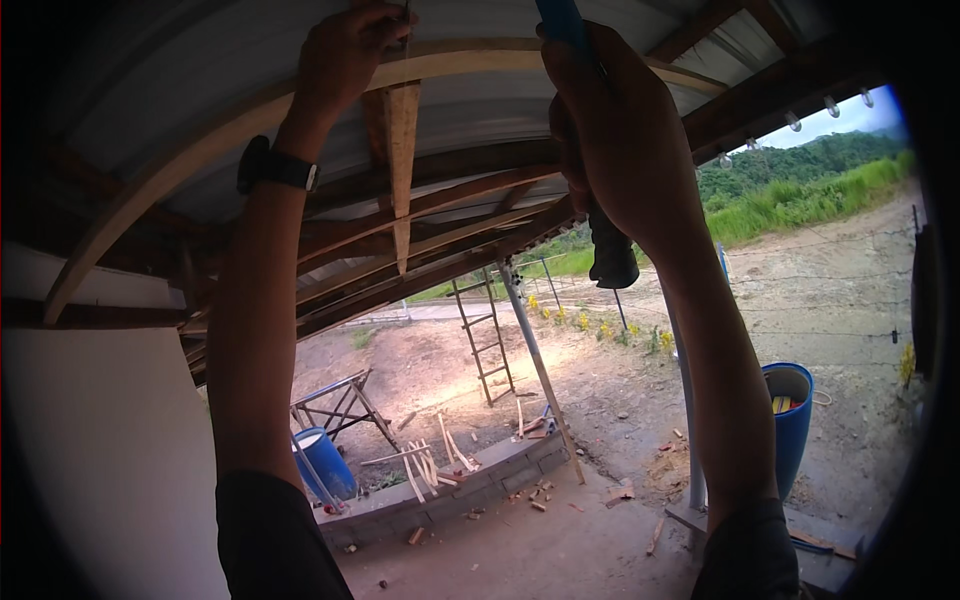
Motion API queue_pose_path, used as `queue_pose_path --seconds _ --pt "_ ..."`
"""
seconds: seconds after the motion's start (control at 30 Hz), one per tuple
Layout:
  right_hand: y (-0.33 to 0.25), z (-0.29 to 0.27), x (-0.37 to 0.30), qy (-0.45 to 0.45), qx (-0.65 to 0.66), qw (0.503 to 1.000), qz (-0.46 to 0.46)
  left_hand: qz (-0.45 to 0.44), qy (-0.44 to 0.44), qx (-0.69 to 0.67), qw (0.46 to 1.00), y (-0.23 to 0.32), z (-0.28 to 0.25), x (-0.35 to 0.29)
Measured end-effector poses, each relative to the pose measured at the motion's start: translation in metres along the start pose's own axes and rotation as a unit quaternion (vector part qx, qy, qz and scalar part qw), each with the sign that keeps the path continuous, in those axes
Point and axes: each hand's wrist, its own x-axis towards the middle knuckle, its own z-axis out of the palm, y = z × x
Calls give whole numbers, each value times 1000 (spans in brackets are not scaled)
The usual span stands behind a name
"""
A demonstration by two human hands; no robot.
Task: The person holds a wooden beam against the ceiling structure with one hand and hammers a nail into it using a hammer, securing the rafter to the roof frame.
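Both my arms are raised toward roof framing overhead. My left hand (345,60), with a dark watch on its wrist, pinches a thin nail (407,14) close to a wooden batten (465,58). The fingertips are partly cut off by the top edge. My right hand (620,130) is wrapped around a hammer with a blue shaft (563,22) and a black grip (612,258); its head lies beyond the frame. A short wooden piece (402,165) hangs down from the batten between my arms.
Metal roofing sheets (215,95) rest above the timbers. Below stand a ladder (483,340), a post (535,350), a low block wall (420,515) with loose wood strips (420,470), and two blue drums (325,463) (793,430). A white wall (105,440) rises at left.
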Motion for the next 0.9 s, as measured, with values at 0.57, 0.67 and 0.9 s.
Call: queue_pose_path --seconds 0.57,0.67,0.9 --pt "23 8 32 -19 -87 984 -152 53 -3 110 993 -20 -7 8" --pt "37 4 34 -37 -176 943 -279 75 18 188 979 -20 -8 8" --pt "22 -1 17 -22 -110 990 -89 174 40 -70 981 -10 -6 13"
